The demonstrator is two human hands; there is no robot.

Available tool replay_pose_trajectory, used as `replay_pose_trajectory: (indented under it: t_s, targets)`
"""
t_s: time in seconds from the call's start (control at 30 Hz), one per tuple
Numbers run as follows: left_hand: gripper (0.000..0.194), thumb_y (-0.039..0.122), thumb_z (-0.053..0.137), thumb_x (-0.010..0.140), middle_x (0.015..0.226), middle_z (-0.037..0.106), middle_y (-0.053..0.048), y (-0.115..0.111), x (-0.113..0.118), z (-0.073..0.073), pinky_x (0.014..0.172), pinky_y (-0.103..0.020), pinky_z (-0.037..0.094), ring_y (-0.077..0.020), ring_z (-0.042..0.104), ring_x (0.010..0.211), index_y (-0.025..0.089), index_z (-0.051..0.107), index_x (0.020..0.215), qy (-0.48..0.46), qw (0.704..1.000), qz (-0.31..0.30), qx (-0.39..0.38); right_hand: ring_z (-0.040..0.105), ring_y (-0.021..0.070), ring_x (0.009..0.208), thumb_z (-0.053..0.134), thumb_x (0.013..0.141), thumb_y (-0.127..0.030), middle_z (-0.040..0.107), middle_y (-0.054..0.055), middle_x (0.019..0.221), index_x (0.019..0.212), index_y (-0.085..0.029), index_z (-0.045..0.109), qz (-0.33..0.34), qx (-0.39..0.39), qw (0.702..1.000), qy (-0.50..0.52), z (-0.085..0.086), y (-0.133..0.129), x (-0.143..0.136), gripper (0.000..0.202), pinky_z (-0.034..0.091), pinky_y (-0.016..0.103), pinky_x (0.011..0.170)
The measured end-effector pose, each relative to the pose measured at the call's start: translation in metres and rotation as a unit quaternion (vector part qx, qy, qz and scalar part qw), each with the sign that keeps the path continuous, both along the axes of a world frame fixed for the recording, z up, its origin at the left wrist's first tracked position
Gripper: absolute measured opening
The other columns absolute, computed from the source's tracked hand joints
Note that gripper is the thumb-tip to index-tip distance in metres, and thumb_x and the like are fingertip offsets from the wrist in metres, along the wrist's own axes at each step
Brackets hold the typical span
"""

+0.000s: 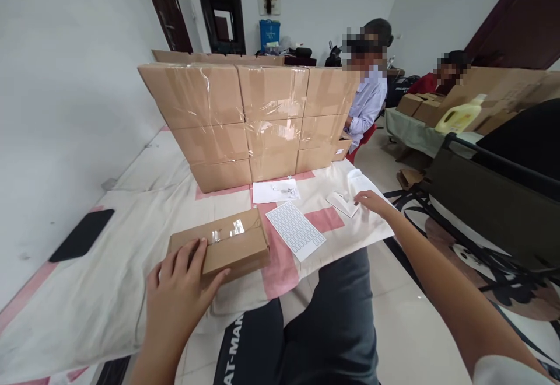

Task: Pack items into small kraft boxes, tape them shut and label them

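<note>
My left hand (184, 271) lies over the left end of a closed brown cardboard box (238, 242), its fingers spread on the top and the thumb along the front edge. Clear tape shines on the lid. At the table's right side, my right hand (371, 201) has its fingertips drawn together at the edge of a white folded paper (342, 203). Between the hands lies a white card (295, 230) printed with a keyboard pattern. Behind that card is a white sheet (275, 191) with a grey drawing.
A wall of taped cardboard boxes (273, 122) stands across the back of the cloth-covered table (109, 280). A black flat slab (83, 234) lies at the left. A person (367, 93) sits beyond the boxes. A folded dark frame (476, 198) stands at the right.
</note>
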State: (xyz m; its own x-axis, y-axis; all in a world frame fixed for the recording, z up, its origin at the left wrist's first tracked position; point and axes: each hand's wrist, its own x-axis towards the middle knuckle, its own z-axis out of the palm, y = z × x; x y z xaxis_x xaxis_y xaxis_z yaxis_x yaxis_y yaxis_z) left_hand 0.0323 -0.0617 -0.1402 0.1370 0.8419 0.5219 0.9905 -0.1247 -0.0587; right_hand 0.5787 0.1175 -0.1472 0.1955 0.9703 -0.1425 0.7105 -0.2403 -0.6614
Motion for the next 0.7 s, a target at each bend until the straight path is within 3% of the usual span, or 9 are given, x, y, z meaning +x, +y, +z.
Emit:
replay_pose_trajectory:
  t_s: [0.27,0.53,0.7]
  targets:
    - [0.063,0.059,0.044,0.096,0.133,0.063,-0.018,0.000,0.001,0.005,0.095,-0.051,0.035,-0.0381,0.054,0.117,0.015,0.051,0.141,-0.005,1.000,-0.001,0.013,0.060,0.0189,0.084,0.065,0.077,-0.034,0.072,0.011,0.098,0.079,-0.016,0.071,-0.011,-0.121,0.992,0.023,0.010,0.016,-0.002,0.020,0.044,0.021,0.057]
    - [0.062,0.058,0.047,0.095,0.131,0.065,-0.016,0.002,0.000,0.002,0.095,-0.052,0.035,-0.0381,0.056,0.116,0.015,0.054,0.139,-0.012,0.999,-0.015,0.033,0.040,0.0074,0.047,0.077,0.073,-0.032,0.056,0.001,0.063,0.067,-0.016,0.060,-0.061,-0.191,0.978,0.050,0.016,0.028,-0.009,0.024,0.030,0.021,0.040]
    - [0.061,0.057,0.048,0.094,0.130,0.066,-0.016,0.003,-0.001,0.002,0.094,-0.051,0.036,-0.0379,0.056,0.115,0.015,0.054,0.139,-0.014,0.999,-0.019,0.041,0.058,0.0130,0.051,0.084,0.068,-0.031,0.061,0.003,0.065,0.075,-0.016,0.063,-0.103,-0.205,0.972,0.058,0.019,0.030,-0.015,0.026,0.046,0.021,0.042]
